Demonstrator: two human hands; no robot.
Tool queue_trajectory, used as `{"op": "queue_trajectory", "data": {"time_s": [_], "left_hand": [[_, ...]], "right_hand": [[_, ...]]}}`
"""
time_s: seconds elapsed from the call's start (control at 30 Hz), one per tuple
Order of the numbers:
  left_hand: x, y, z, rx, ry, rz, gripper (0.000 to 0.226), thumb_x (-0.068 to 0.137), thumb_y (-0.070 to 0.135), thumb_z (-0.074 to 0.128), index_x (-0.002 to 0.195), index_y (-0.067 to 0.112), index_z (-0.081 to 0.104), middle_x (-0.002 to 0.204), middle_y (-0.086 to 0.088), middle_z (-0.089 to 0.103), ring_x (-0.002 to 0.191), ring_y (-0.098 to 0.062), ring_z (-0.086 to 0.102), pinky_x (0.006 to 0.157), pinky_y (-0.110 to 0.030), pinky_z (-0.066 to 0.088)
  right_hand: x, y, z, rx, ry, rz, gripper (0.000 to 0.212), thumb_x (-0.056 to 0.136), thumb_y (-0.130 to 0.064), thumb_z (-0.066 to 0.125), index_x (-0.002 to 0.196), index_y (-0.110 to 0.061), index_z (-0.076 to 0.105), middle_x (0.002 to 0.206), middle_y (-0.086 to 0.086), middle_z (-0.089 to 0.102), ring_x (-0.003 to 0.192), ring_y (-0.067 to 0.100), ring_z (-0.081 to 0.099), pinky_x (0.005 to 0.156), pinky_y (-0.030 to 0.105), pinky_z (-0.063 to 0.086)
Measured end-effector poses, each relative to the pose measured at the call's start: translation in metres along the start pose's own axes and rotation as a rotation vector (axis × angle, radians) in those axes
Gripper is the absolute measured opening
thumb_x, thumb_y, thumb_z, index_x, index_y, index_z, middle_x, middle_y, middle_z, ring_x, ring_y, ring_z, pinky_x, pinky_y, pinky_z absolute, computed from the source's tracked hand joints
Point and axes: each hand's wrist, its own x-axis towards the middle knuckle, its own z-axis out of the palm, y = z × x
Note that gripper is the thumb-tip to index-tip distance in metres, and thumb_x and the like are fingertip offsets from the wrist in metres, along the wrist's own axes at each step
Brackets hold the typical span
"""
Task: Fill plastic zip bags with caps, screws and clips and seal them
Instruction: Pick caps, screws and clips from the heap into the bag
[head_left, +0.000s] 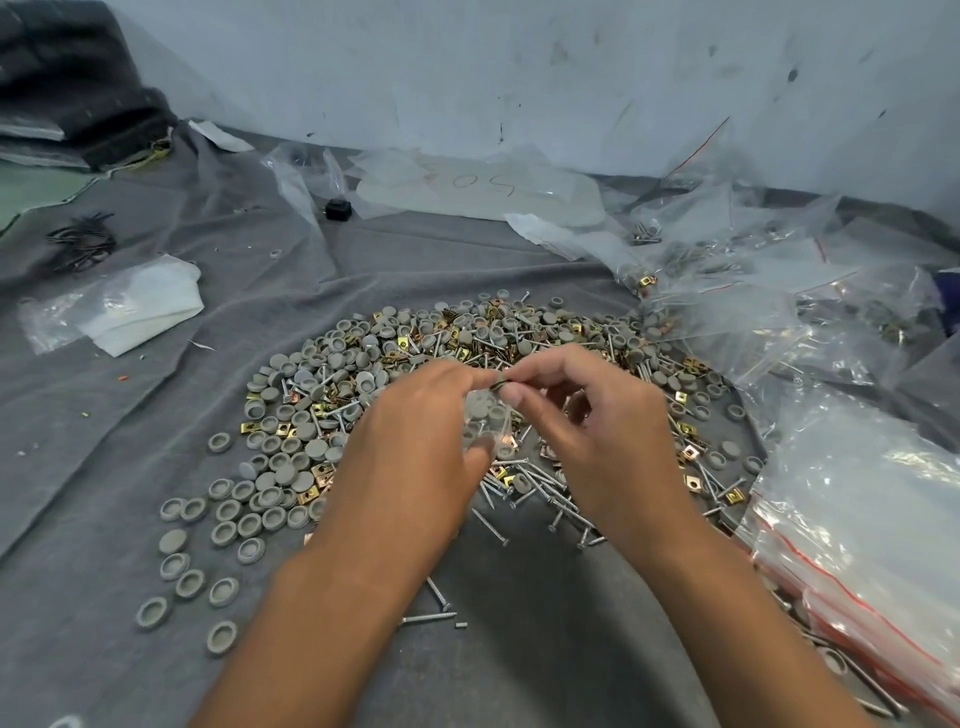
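Both hands pinch a small clear bag above the parts pile.
Left hand (415, 431) and right hand (587, 415) grip the bag (485, 415) at its top edge; it hangs upright, apparently holding grey caps.

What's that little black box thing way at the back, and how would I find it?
Start at the big pile of caps, screws and clips in the middle of the grey cloth, then look straight past it toward the wall. Just before the wall lies a flat clear plastic sheet with red writing. The small black block sits at its left edge, the only dark, solid thing among see-through plastic.
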Motion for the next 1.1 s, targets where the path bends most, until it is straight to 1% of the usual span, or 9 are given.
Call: {"op": "queue_trajectory", "data": {"time_s": [0.1, 0.2, 0.33, 0.4, 0.57, 0.67, 0.8, 1.0, 1.1], "left_hand": [[0.000, 0.000, -0.001, -0.023, 0.009, -0.002, 0.047, 0.083, 0.029, 0.077, 0.128, 0.034, 0.063, 0.119, 0.018, 0.062, 0.097, -0.003, 0.057, 0.090, -0.026, 0.049], [-0.001, -0.002, -0.004, -0.032, 0.031, -0.012, 0.053, 0.081, 0.029, 0.080, 0.131, 0.034, 0.062, 0.118, 0.019, 0.062, 0.093, -0.001, 0.056, 0.092, -0.027, 0.051], [0.000, -0.003, -0.004, -0.007, 0.042, -0.011, 0.056, 0.081, 0.026, 0.081, 0.132, 0.033, 0.062, 0.118, 0.019, 0.062, 0.090, 0.003, 0.050, 0.089, -0.019, 0.044], [0.000, -0.003, -0.003, -0.006, 0.041, -0.008, 0.056, 0.081, 0.025, 0.082, 0.132, 0.032, 0.062, 0.118, 0.019, 0.062, 0.089, 0.003, 0.049, 0.090, -0.018, 0.043], [0.001, -0.004, -0.004, -0.006, 0.045, -0.009, 0.054, 0.081, 0.026, 0.082, 0.132, 0.032, 0.063, 0.118, 0.019, 0.063, 0.090, 0.004, 0.050, 0.090, -0.019, 0.044], [0.000, -0.004, -0.003, -0.017, 0.033, -0.012, 0.054, 0.082, 0.026, 0.081, 0.132, 0.034, 0.062, 0.119, 0.021, 0.062, 0.085, 0.004, 0.054, 0.088, -0.020, 0.046], [0.000, -0.003, -0.003, -0.019, 0.036, -0.011, 0.054, 0.082, 0.025, 0.081, 0.132, 0.033, 0.062, 0.119, 0.020, 0.062, 0.089, 0.003, 0.053, 0.090, -0.019, 0.047], [0.000, -0.003, -0.005, -0.007, 0.039, -0.017, 0.054, 0.082, 0.027, 0.081, 0.132, 0.033, 0.062, 0.121, 0.020, 0.063, 0.096, 0.000, 0.057, 0.094, -0.026, 0.051], [0.000, -0.002, -0.005, -0.013, 0.034, -0.017, 0.053, 0.083, 0.026, 0.080, 0.132, 0.033, 0.062, 0.122, 0.021, 0.062, 0.094, 0.001, 0.057, 0.093, -0.025, 0.051]], "right_hand": [[-0.003, 0.001, 0.006, -0.135, -0.044, -0.006, 0.011, 0.090, -0.026, 0.075, 0.101, -0.026, 0.075, 0.091, -0.017, 0.068, 0.080, 0.003, 0.061, 0.071, 0.014, 0.045], [-0.006, 0.010, 0.000, -0.161, -0.054, 0.073, 0.006, 0.092, -0.025, 0.072, 0.096, -0.030, 0.071, 0.086, -0.022, 0.063, 0.079, -0.002, 0.057, 0.068, 0.011, 0.042], [-0.012, 0.020, 0.000, -0.406, -0.454, 0.188, 0.011, 0.097, -0.028, 0.065, 0.101, -0.037, 0.069, 0.095, -0.021, 0.061, 0.091, 0.002, 0.054, 0.081, 0.036, 0.053], [-0.015, 0.018, 0.002, -0.480, -0.531, 0.170, 0.018, 0.099, -0.028, 0.059, 0.109, -0.039, 0.068, 0.100, -0.019, 0.061, 0.101, 0.009, 0.053, 0.085, 0.038, 0.052], [-0.016, 0.015, 0.000, -0.620, -0.591, 0.112, 0.032, 0.095, -0.039, 0.055, 0.126, -0.045, 0.059, 0.109, -0.017, 0.059, 0.108, 0.014, 0.049, 0.086, 0.035, 0.049], [-0.017, 0.013, 0.001, -0.646, -0.592, 0.087, 0.031, 0.096, -0.050, 0.058, 0.127, -0.045, 0.057, 0.112, -0.016, 0.059, 0.108, 0.013, 0.047, 0.085, 0.033, 0.044], [-0.016, 0.010, 0.006, -0.670, -0.558, 0.064, 0.020, 0.099, -0.047, 0.057, 0.117, -0.039, 0.060, 0.108, -0.016, 0.060, 0.105, 0.013, 0.047, 0.079, 0.028, 0.036], [-0.019, 0.014, 0.008, -0.669, -0.576, 0.063, 0.015, 0.104, -0.042, 0.048, 0.117, -0.037, 0.054, 0.110, -0.012, 0.056, 0.111, 0.015, 0.048, 0.075, 0.026, 0.031], [-0.019, 0.020, 0.008, -0.623, -0.560, 0.102, 0.018, 0.107, -0.038, 0.044, 0.117, -0.034, 0.058, 0.110, -0.010, 0.059, 0.110, 0.015, 0.051, 0.079, 0.027, 0.039]]}}
